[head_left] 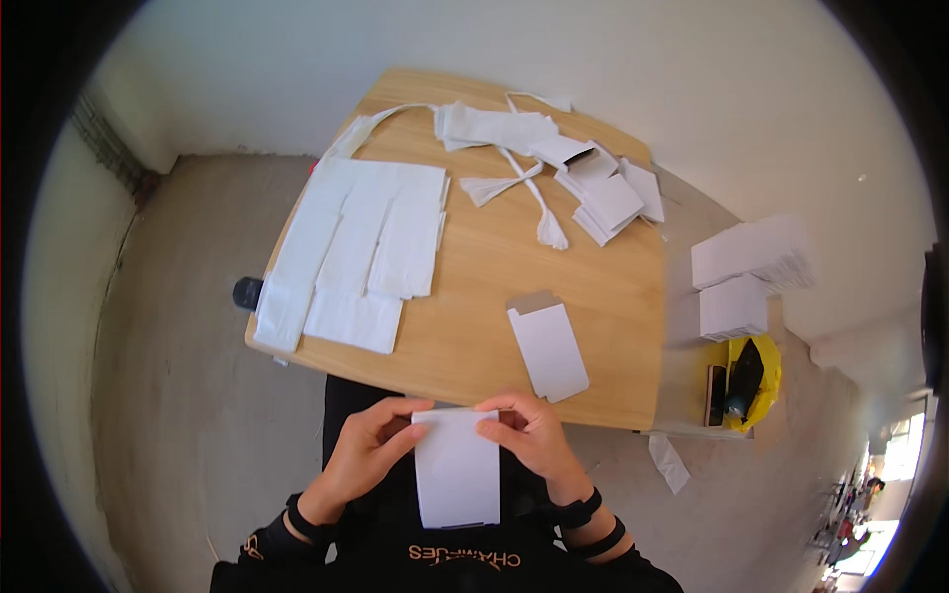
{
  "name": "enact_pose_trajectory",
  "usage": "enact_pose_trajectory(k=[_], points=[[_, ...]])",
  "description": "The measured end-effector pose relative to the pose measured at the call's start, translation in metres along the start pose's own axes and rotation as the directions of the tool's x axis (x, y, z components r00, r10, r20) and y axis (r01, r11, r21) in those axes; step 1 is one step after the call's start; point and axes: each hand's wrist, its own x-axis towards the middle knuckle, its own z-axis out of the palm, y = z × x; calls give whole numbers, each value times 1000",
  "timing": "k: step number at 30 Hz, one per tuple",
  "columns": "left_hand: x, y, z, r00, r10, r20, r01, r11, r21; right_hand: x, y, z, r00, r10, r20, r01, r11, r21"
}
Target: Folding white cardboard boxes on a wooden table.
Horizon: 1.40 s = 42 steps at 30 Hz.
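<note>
Between my two hands is a small white carton (458, 474), held close to my body at the table's near edge. My left hand (370, 447) pinches its upper left corner, thumb on the face and fingers along the top edge. At the upper right corner my right hand (532, 441) grips in the same manner. The carton's top end is partly hidden by the fingers. Just beyond my right hand, a flattened white carton (552, 348) lies on the table, with a grey flap at its far end.
On the wooden table (474, 296), white flat sheets or bags (358, 232) overlap at left. White strips (504, 128) and a pile of white cartons (608, 193) lie farther back. Stacked cartons (733, 304) and a yellow bag (766, 385) with dark items stand at right.
</note>
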Motion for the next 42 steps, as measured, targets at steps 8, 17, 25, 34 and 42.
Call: enact_pose_trajectory(k=[8, 17, 25, 34, 42], points=[[5, -1, -4, 997, -79, 11, 79, 997, 20, 9, -4, -9, 992, 106, 74, -105, 994, -27], [36, 16, 12, 996, 83, -31, -73, 968, 240, 42, -16, -105, 988, 117, -97, -135, 968, -212], [35, -28, -19, 988, -149, -45, 149, 989, 1, 116, -4, -190, 774, 144, -617, 314, 758, 572], [34, -31, -17, 978, -209, 6, 208, 974, 87, 231, -11, -220, 732, 145, -665, 468, 603, 646], [36, -38, -15, 973, -232, -12, 232, 964, 128, 194, 21, -217, 862, 229, -452, -45, 923, 383]])
